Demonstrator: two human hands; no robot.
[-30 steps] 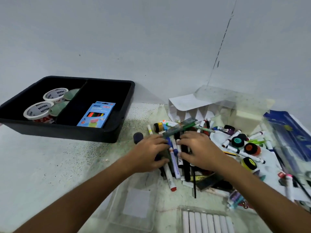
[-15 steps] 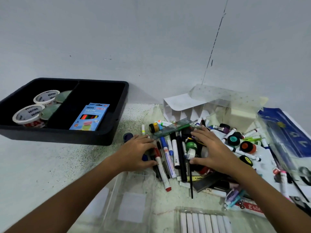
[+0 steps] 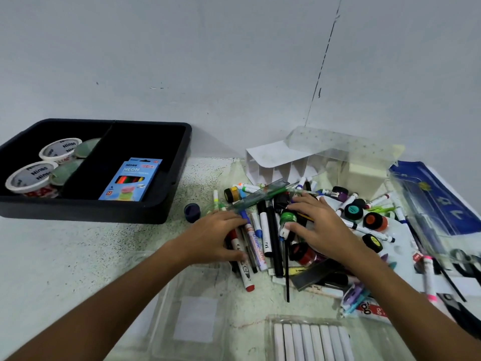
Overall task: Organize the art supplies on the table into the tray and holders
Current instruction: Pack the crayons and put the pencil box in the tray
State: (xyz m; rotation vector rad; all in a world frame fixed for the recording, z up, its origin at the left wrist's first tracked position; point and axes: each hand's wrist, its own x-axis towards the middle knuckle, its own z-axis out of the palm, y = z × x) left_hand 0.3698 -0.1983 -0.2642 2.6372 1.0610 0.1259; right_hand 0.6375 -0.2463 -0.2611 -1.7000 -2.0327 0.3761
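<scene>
Gathering looked to be the step in hand: both hands lay on the heap of markers (image 3: 263, 230) right of centre in the frame, as if sorting or raking them together before any went into a holder. The left hand (image 3: 213, 237) rested palm down on the heap's left edge, fingers fairly straight over a red-capped marker (image 3: 240, 259), thumb beside it; whether it pinched anything could not be told. The right hand (image 3: 316, 229) lay spread and flat over the pens in the middle, fingertips near a green-capped pot (image 3: 288, 217), gripping nothing plainly. Both forearms reached in from the bottom of the frame.

The black tray (image 3: 166, 204) sat at the left, well apart from the heap, with tape rolls (image 3: 31, 175) in its left compartment and a pencil box (image 3: 132, 178) in its right. The white divided holder (image 3: 281, 165) stood just behind the heap. In my judgement the next move called for closing the fingers round a bundle of markers and lifting it clear without scattering the paint pots (image 3: 364, 217) nearby.
</scene>
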